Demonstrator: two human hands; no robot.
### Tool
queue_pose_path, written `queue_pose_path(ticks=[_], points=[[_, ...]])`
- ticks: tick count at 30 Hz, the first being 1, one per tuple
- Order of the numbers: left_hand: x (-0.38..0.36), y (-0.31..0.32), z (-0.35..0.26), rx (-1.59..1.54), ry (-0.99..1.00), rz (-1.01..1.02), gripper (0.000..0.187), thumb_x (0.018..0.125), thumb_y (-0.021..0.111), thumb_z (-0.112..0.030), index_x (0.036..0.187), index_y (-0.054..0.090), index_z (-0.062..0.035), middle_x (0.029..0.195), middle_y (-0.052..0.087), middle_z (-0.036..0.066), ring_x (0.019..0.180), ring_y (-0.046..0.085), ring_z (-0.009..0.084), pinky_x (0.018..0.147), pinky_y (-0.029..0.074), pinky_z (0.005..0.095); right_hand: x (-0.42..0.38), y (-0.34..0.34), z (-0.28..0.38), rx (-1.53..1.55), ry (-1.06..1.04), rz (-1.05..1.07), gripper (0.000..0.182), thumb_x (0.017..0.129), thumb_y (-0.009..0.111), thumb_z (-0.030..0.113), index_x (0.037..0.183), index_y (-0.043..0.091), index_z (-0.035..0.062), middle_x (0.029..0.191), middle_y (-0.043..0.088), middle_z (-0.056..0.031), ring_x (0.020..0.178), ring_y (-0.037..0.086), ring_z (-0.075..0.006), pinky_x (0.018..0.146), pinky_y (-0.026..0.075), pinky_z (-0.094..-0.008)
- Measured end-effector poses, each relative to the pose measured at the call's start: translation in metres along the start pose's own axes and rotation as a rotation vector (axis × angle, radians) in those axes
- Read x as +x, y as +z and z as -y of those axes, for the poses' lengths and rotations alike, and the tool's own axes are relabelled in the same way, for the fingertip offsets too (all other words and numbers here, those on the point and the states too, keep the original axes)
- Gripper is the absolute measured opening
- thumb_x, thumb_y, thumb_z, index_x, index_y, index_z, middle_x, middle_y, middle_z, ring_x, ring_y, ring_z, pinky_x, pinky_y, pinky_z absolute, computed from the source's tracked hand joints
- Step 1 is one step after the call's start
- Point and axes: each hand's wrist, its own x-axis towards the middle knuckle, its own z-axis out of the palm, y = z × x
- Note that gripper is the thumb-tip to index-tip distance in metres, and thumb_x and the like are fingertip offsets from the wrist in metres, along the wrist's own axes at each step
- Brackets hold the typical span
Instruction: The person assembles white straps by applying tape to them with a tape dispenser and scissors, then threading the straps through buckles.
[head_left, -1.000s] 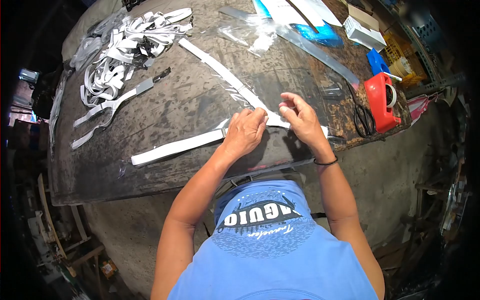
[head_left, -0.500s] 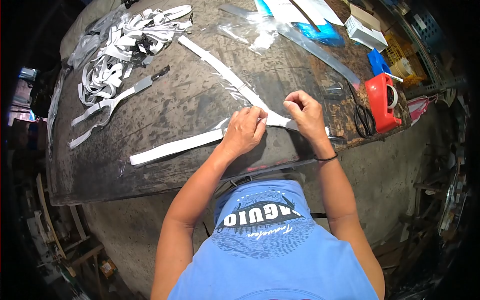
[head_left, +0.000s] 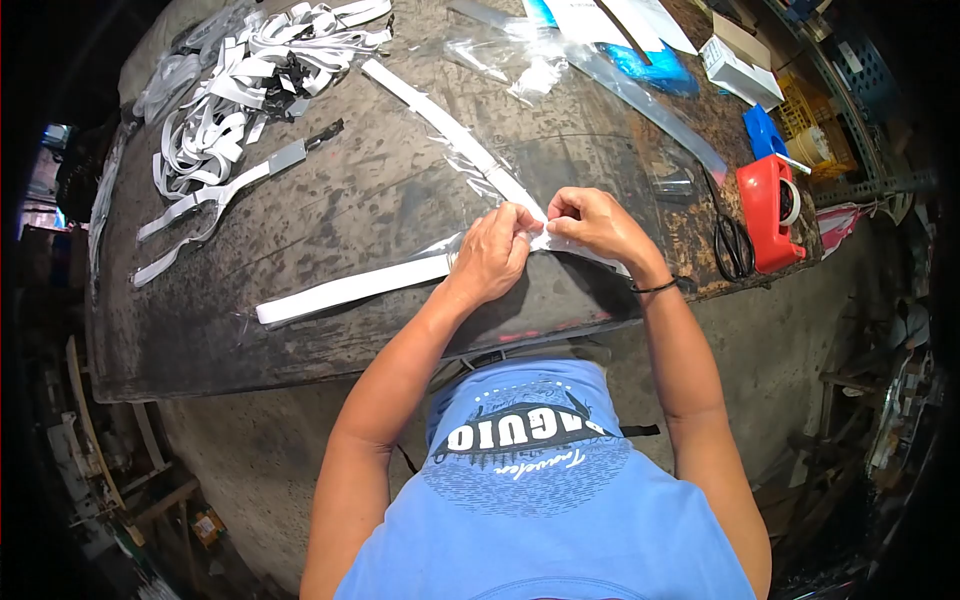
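Note:
A white strap (head_left: 355, 287) in a Y shape lies on the dark worktop, partly covered in clear plastic. One arm of the strap runs left, another up toward the back. Curled fingers of my left hand (head_left: 492, 250) are pressed on the strap where its arms meet. My right hand (head_left: 597, 222) is closed in a pinch at the same junction, its fingertips almost against the left ones. Whatever lies between its fingertips is too small to make out. The strap's right end is partly hidden under my right hand and wrist.
At the back left lies a heap of white straps (head_left: 225, 95), with one strap with a grey piece (head_left: 287, 157) nearer. On the right are black scissors (head_left: 733, 245), a red tape dispenser (head_left: 765, 215) and a white box (head_left: 738, 65). The worktop's front edge is near my wrists.
My right hand has moved left, from above the strap's right part to the junction beside my left hand. My left hand stays on the strap. The view has shifted slightly.

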Motion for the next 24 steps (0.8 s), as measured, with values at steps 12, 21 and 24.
queue_pose_path(ticks=[12, 21, 24], points=[[0.001, -0.003, -0.002, 0.019, -0.031, 0.011, 0.017, 0.087, 0.049, -0.006, 0.104, 0.050, -0.0044, 0.097, 0.066, 0.013, 0.094, 0.061, 0.0341, 0.084, 0.045, 0.0456, 0.003, 0.004, 0.003, -0.122, 0.002, 0.003, 0.017, 0.079, 0.068, 0.013, 0.085, 0.062, -0.0022, 0.071, 0.062, -0.0048, 0.068, 0.056, -0.0092, 0.063, 0.047, -0.0273], [0.000, 0.000, 0.002, 0.029, 0.009, -0.023, 0.016, 0.087, 0.049, -0.006, 0.103, 0.051, -0.0045, 0.097, 0.066, 0.013, 0.093, 0.061, 0.0341, 0.084, 0.046, 0.0459, 0.003, 0.013, -0.003, -0.229, -0.077, -0.060, 0.015, 0.079, 0.068, 0.010, 0.087, 0.063, -0.0023, 0.073, 0.065, -0.0127, 0.067, 0.064, -0.0159, 0.063, 0.049, -0.0317], [0.000, 0.002, 0.006, -0.016, 0.008, -0.020, 0.017, 0.087, 0.050, -0.005, 0.103, 0.051, -0.0047, 0.097, 0.066, 0.013, 0.092, 0.061, 0.0336, 0.084, 0.045, 0.0460, 0.003, 0.017, -0.002, -0.265, -0.018, -0.046, 0.021, 0.078, 0.068, 0.018, 0.087, 0.061, 0.0001, 0.086, 0.068, -0.0203, 0.086, 0.065, -0.0389, 0.072, 0.050, -0.0444]])
